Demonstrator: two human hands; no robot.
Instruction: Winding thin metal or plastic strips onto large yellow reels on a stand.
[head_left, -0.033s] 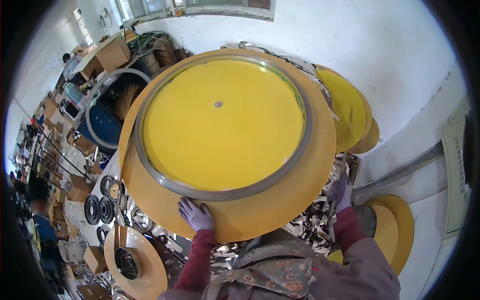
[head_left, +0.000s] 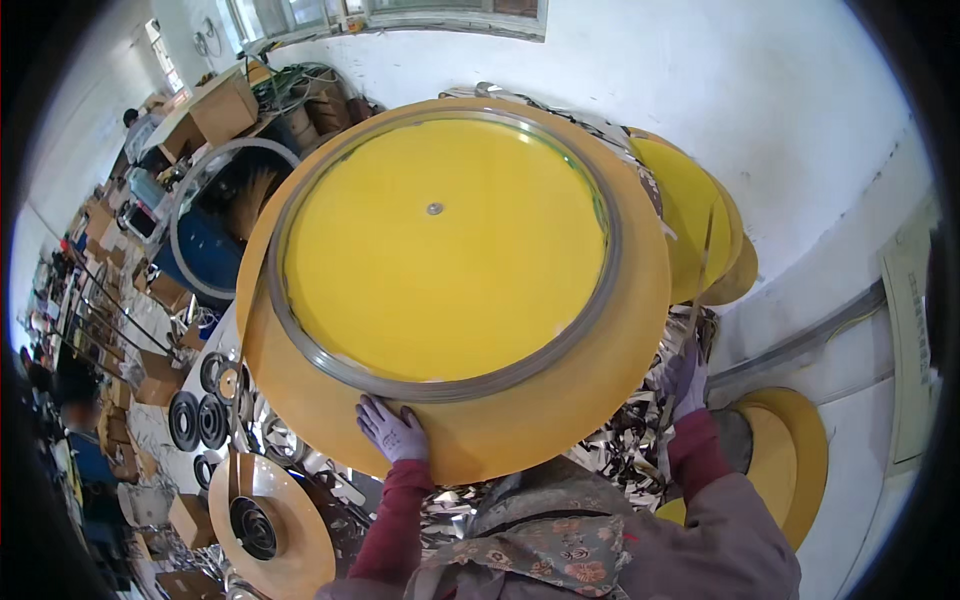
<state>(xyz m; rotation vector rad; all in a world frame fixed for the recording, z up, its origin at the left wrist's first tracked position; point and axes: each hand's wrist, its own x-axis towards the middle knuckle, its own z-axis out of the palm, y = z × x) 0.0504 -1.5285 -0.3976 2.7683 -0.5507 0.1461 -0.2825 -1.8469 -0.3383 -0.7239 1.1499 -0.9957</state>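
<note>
A large tan disc (head_left: 480, 440) lies before me with a yellow round plate (head_left: 440, 270) on it. Around the yellow plate runs a grey wound ring of strip (head_left: 452, 388). My left hand (head_left: 396, 430), in a light purple glove, rests flat on the tan disc's near rim, its fingers stretched out. Off the disc's right edge, my gloved right hand (head_left: 686, 382) is closed around a thin brownish strip (head_left: 706, 245) that sticks up above it; its fingers are partly hidden. Another thin band (head_left: 240, 400) runs from the disc's left side down to a smaller tan reel (head_left: 290, 500).
Black coils (head_left: 184, 418) lie on the left table. A blue drum (head_left: 190, 258) stands behind them, near cardboard boxes (head_left: 222, 105). Shiny scrap strips (head_left: 625, 450) heap beneath the disc. Yellow discs (head_left: 680, 215) lean at the white wall; a tan round container (head_left: 800, 450) stands right.
The strip above my right hand now shows more plainly and reaches higher, where it was blurred before. My left hand stays in place.
</note>
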